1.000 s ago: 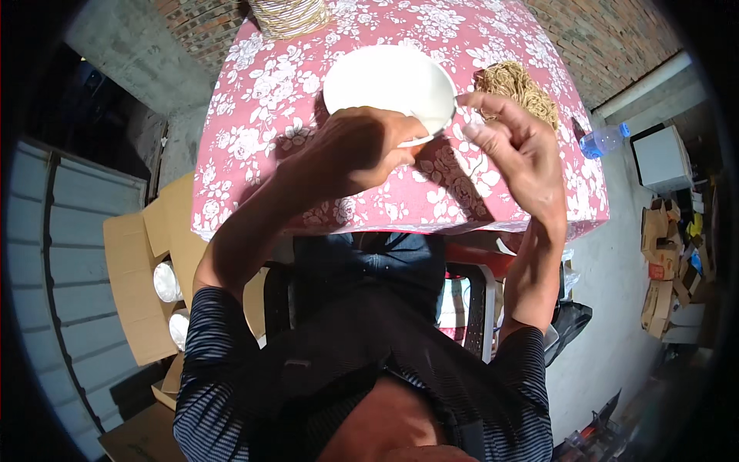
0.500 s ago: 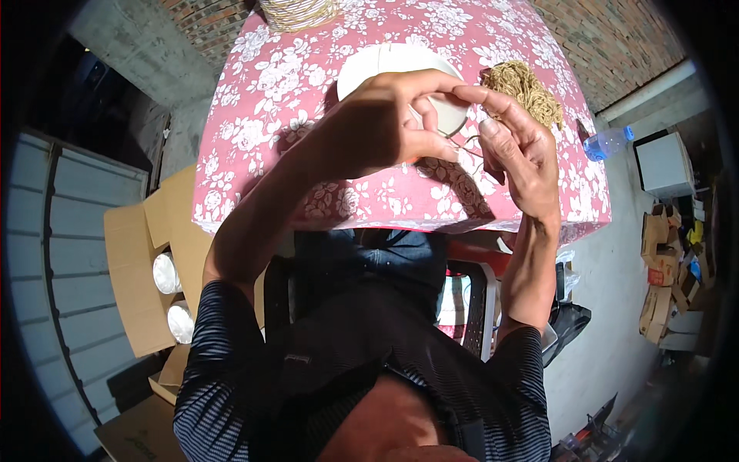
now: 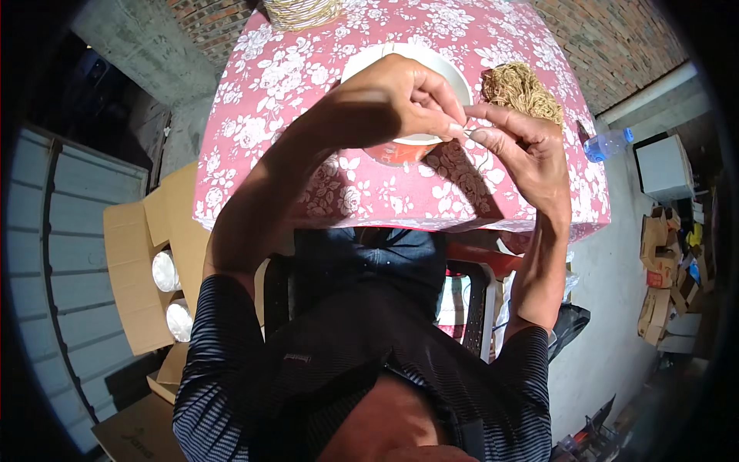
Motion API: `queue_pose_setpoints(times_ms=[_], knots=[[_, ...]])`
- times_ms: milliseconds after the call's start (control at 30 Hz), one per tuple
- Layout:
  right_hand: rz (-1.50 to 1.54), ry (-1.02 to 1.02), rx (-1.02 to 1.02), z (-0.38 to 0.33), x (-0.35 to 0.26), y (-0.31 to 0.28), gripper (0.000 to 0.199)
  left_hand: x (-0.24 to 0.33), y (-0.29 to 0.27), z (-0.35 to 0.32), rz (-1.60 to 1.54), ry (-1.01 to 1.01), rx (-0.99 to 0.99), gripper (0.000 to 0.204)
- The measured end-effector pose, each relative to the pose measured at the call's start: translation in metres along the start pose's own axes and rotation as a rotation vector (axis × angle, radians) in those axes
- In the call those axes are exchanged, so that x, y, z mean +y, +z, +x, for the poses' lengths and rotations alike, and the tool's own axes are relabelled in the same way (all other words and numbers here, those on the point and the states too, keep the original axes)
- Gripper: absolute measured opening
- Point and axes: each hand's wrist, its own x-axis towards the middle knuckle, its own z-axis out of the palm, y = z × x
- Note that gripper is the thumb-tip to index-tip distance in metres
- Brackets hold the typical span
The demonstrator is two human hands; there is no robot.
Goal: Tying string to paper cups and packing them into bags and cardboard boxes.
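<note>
Head view, left to right: an opened cardboard box (image 3: 137, 281) stands beside my seat, at the left of the table. At the table's far edge, a pale wound object (image 3: 304, 11) is cut by the upper margin.

My left hand (image 3: 419, 100) is arched over the white bowl (image 3: 445, 65), back upward, wrist bent, forearm running in diagonally from the lower left. Its fingers are curled; thumb and index are brought together on a thin strand (image 3: 467, 132). My right hand (image 3: 531, 150) faces it from the right, forearm nearly vertical, thumb and index extended toward the left fingertips with a narrow gap between them. The strand reaches the right thumb tip; I cannot tell whether the right fingers grip it.

The strand is short, dark and slightly bent, located above the bowl's near right rim. The bowl has an orange-red outer wall. A tan yarn bundle (image 3: 523, 92) lies loosely coiled on the pink floral tablecloth (image 3: 262, 131), just beyond my right hand. Farther right is a clear blue-capped bottle (image 3: 608, 145).
</note>
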Motion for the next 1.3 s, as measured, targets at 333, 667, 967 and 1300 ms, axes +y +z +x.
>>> queue_pose_setpoints(times_ms=[333,667,967,1300], knots=[[-0.059,0.025,0.127,-0.006,0.008,0.000,0.012,-0.010,-0.002,-0.001,-0.151,0.021,0.043,0.024],[0.364,0.061,0.072,-0.004,0.012,-0.002,0.012,-0.013,0.028,0.016,-0.231,0.156,-0.002,0.044],[0.321,0.056,0.101,0.000,0.008,0.005,0.013,-0.007,0.030,0.019,-0.265,0.137,0.034,0.033],[-0.275,-0.209,0.070,-0.003,-0.003,0.000,0.013,-0.009,0.012,0.011,-0.062,0.080,0.039,0.037]])
